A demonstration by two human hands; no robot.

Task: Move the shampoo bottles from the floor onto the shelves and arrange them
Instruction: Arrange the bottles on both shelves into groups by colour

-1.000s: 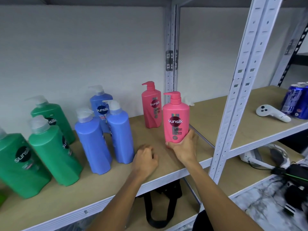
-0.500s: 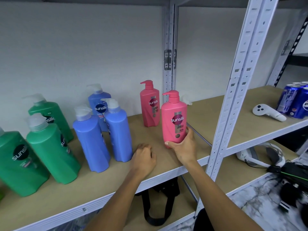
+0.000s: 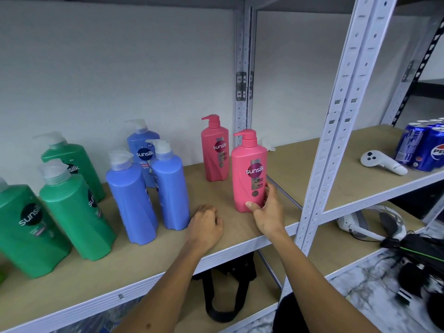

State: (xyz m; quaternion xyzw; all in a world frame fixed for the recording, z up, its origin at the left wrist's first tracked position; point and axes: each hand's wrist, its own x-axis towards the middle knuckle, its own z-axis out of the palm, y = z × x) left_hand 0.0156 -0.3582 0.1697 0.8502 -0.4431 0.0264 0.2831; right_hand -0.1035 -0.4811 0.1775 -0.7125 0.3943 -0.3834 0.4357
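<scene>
Since a second ago my right hand [image 3: 265, 210] has turned the front pink Sunsilk bottle [image 3: 249, 171] a little, so its label now faces more to the right; the bottle has stayed on the same spot of the shelf board [image 3: 240, 234], and my left hand [image 3: 206, 225] has not shifted.

My right hand grips the base of that bottle, thumb across the front low down, fingers [image 3: 268, 192] curled round its right side. My left hand rests knuckles-up on the board just left of it, fingers curled under and holding nothing.

The held bottle stands upright, bright pink, with a pink pump head pointing left and a dark round label with white lettering above a grey strip. Beyond my right hand, closer to the wall, stands a second pink bottle [image 3: 215, 152] of the same kind, apart from the first.

Left of my left hand stand three blue bottles [image 3: 168, 191] close together, two in front with backs or sides toward me and clear caps over the pumps, one behind showing its label. Farther left are three green bottles [image 3: 72, 212] with clear caps.

Right of my right hand, past the white upright post [image 3: 319, 188], the next shelf bay holds a white controller [image 3: 382, 163] and a cluster of blue Pepsi cans [image 3: 422, 147]. Whether the bottles are full I cannot tell.
</scene>
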